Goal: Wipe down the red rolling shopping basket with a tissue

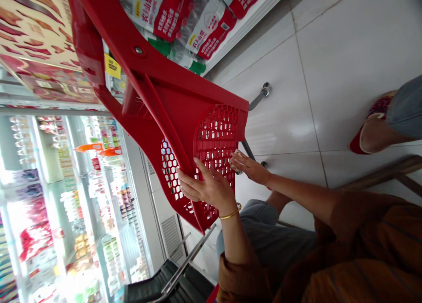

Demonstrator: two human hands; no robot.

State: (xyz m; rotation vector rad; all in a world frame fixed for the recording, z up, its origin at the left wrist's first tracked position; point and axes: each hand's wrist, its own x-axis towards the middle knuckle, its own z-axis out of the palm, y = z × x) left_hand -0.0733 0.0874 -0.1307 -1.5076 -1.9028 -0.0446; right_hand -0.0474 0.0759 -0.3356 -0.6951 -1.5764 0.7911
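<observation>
The picture is turned sideways, with the floor on the right. A red plastic shopping cart (pixel 171 96) with honeycomb openings in its basket fills the middle. My left hand (pixel 211 189), with a gold bangle at the wrist, straddles a corner rib of the basket, thumb on one side and fingers on the other. My right hand (pixel 249 167) is beside the basket's lower edge, fingers together. At its fingertips shows a small whitish wad (pixel 235 155), perhaps tissue; its kind is unclear. Whether that hand touches the cart cannot be told.
Shrink-wrapped water bottles (pixel 204 22) lie on a low white shelf beside the cart. Printed cartons (pixel 36 35) and brightly lit cooler shelves (pixel 69 197) are on the left. A black seat (pixel 148 285), a wooden stool (pixel 379 175) and a foot in a red shoe (pixel 367 136) are close by on the tiles.
</observation>
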